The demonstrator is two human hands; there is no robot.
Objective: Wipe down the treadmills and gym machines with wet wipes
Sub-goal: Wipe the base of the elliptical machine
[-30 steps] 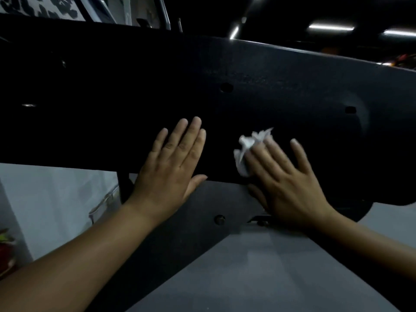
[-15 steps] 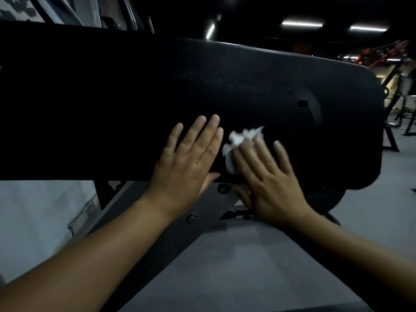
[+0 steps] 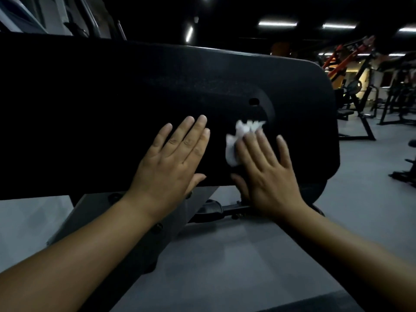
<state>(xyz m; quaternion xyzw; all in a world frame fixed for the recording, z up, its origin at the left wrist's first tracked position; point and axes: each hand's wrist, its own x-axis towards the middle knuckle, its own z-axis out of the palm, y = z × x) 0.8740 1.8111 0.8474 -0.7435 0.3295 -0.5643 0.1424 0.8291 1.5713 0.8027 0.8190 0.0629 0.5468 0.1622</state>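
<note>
A large black textured panel [image 3: 112, 104] of a gym machine fills the upper half of the head view. My left hand [image 3: 173, 163] lies flat on its lower part, fingers straight and together. Just to the right, my right hand [image 3: 267, 172] presses a crumpled white wet wipe [image 3: 238, 140] against the panel with straight fingers. The wipe sticks out above and to the left of the fingertips. A small oval hole [image 3: 254, 101] in the panel sits just above the wipe.
Below the panel a grey metal support [image 3: 126, 221] with bolts slopes down to the grey floor [image 3: 236, 266]. Black and orange gym machines [image 3: 364, 104] stand at the far right. Ceiling strip lights [image 3: 276, 24] glow above.
The view has swung right, bringing the panel's rounded right end and the gym hall into sight. My right hand has slid the wipe rightward along the panel, away from my left hand.
</note>
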